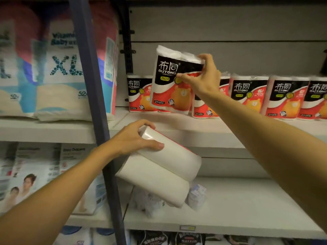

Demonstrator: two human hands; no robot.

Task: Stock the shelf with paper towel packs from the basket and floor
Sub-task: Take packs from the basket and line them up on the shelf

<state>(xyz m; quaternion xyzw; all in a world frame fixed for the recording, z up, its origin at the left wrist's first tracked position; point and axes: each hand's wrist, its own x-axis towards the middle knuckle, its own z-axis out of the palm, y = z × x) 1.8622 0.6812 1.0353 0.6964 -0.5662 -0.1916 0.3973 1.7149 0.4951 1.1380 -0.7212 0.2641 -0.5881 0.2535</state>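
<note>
Paper towel packs [174,80] [159,171] in each hand's [196,76] [136,138] clamped grip, shelf row [247,98] behind.

Diaper bags [58,68] marked XL stand left of a blue upright post [92,85], boxed packs [40,174] below.

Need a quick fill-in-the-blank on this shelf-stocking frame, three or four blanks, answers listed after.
1. The right hand holds a paper towel pack whose label says 2 ____.
2. The left hand grips a second pack that shows its plain ____ side.
3. The row of packs stands on the ____ of the two shelves in the right-hand bay.
4. The bags left of the blue post are marked size ____.

Missing words: rolls; white; upper; XL
</note>
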